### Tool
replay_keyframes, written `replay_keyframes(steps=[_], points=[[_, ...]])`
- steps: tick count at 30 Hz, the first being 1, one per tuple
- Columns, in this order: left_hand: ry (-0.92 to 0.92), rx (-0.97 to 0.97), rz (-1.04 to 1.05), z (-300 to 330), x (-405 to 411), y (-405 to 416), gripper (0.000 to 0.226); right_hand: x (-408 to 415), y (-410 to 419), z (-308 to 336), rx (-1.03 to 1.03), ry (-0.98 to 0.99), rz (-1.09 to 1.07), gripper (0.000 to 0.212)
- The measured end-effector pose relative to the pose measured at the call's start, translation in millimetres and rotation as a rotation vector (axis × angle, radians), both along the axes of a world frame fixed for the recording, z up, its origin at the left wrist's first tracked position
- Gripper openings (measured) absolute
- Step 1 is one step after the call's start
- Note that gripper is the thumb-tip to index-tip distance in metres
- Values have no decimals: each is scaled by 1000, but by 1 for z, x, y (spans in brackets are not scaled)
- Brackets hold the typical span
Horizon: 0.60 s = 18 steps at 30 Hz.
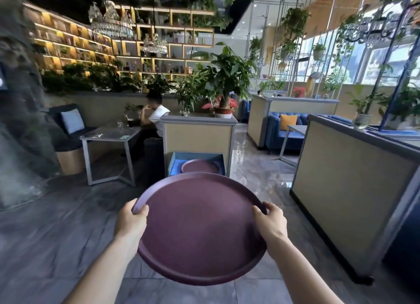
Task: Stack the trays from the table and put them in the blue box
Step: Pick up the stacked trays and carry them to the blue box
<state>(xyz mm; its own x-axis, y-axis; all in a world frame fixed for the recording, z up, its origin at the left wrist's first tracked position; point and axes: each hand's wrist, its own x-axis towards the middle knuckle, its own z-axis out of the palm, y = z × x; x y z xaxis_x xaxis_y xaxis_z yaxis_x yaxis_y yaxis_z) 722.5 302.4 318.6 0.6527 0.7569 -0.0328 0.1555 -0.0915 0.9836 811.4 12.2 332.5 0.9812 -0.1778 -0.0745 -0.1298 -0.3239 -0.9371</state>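
- Head view is showing a person holding a round purple tray [200, 231] out in front, above the floor.
- The left hand [131, 222] is gripping the left rim, and the right hand [270, 222] is gripping the right rim.
- On both hands the thumbs are lying on top of the rim. The other fingers are hiding under the tray, so the fingers are closed around its edge.
- The tray is looking stiff, smooth and probably light. It could slip, so holding two opposite sides is a good way to carry it.
- Ahead, a blue box [176, 165] is sitting on the floor by a tan divider [198, 135]. Another purple tray [200, 166] is already lying inside it.
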Motion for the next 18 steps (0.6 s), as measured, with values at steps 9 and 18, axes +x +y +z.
replay_keyframes(steps=[9,18], points=[[11,42,21,-26,121,58,27,118,60,-25,-25,12,-11,56],[90,5,-28,-33,272,149,35,260,149,-33,-62,55,-46,56]])
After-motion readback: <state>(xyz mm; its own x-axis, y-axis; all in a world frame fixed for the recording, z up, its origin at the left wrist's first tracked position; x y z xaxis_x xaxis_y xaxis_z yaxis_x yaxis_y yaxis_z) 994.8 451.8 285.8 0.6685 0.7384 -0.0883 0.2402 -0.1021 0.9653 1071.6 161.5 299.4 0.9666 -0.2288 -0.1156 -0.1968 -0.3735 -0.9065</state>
